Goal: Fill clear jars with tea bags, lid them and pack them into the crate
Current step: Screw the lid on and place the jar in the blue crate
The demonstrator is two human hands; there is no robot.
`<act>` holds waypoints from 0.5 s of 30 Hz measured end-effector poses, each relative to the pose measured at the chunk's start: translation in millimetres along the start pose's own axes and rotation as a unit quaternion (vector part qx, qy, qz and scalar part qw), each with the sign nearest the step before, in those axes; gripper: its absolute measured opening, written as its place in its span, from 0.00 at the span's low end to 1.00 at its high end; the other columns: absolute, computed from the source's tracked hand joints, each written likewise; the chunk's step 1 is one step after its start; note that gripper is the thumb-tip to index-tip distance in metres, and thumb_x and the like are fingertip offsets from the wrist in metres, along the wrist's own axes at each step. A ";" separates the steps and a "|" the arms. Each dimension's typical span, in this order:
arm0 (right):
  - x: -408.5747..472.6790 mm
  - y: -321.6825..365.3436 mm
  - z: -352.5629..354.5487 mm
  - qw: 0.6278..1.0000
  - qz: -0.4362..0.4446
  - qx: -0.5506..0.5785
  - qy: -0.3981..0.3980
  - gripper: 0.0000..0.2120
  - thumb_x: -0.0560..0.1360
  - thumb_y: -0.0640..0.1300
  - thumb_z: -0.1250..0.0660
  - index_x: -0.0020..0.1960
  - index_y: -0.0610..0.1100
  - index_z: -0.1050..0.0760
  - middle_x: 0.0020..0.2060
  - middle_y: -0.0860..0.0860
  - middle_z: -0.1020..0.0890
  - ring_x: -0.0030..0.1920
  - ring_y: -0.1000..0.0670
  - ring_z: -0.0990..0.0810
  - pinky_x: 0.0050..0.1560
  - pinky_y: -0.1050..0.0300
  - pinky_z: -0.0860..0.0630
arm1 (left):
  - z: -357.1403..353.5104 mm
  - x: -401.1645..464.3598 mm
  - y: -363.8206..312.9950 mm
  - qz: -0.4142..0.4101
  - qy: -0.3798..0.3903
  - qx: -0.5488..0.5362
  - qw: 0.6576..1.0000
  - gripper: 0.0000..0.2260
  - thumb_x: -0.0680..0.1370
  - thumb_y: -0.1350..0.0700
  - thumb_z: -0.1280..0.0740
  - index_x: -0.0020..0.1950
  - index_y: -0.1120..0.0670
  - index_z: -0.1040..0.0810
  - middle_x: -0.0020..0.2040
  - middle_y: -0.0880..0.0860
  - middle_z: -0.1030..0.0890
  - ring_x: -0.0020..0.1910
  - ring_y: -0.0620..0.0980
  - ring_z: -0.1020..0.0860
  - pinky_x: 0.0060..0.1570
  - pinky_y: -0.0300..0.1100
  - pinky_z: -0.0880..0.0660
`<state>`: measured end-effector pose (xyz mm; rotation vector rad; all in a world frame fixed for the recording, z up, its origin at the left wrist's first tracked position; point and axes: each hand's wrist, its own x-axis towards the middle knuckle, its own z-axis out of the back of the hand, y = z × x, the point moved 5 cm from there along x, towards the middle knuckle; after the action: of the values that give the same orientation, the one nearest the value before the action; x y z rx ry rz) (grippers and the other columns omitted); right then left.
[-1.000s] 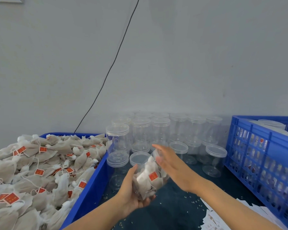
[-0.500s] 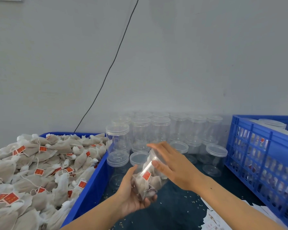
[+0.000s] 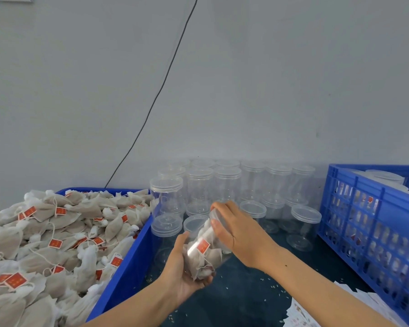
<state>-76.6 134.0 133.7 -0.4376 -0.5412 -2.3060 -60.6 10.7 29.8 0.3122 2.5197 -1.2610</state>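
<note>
Now the lid (image 3: 214, 214) is being seated on the filled jar (image 3: 204, 251), where a second ago the right hand (image 3: 237, 228) was only being brought flat toward the jar's mouth; since then its fingers have been curled over the rim, so capping is judged to be under way and packing into the crate (image 3: 364, 223) is not yet begun.

From the head view, the jar is being held tilted, mouth up and away, over the dark tabletop (image 3: 246, 298), between the tub of loose tea bags (image 3: 57, 237) and the crate. Its base is being cupped from below by the left hand (image 3: 184, 272), thumb laid along the near side. The right hand is being closed round the lid from above, wrist bent and forearm angled in from the lower right. Whether the lid is fully down cannot be told. Empty lidded jars (image 3: 224, 182) are being left standing behind, against the wall.
</note>
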 end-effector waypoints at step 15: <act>-13.2 -6.4 -32.6 0.754 -0.250 0.607 -0.041 0.50 0.57 0.57 0.23 0.71 0.58 0.49 0.61 0.47 0.23 0.59 0.45 0.21 0.63 0.43 0.26 | -5.8 -1.5 -5.9 -0.031 0.092 -0.065 0.993 0.30 0.80 0.38 0.47 0.63 0.62 0.26 0.56 0.68 0.20 0.55 0.66 0.19 0.47 0.58 0.19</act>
<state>-77.1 129.5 98.3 0.3038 -2.1865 -1.8156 -62.2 11.9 37.9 0.3356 2.7731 -1.1314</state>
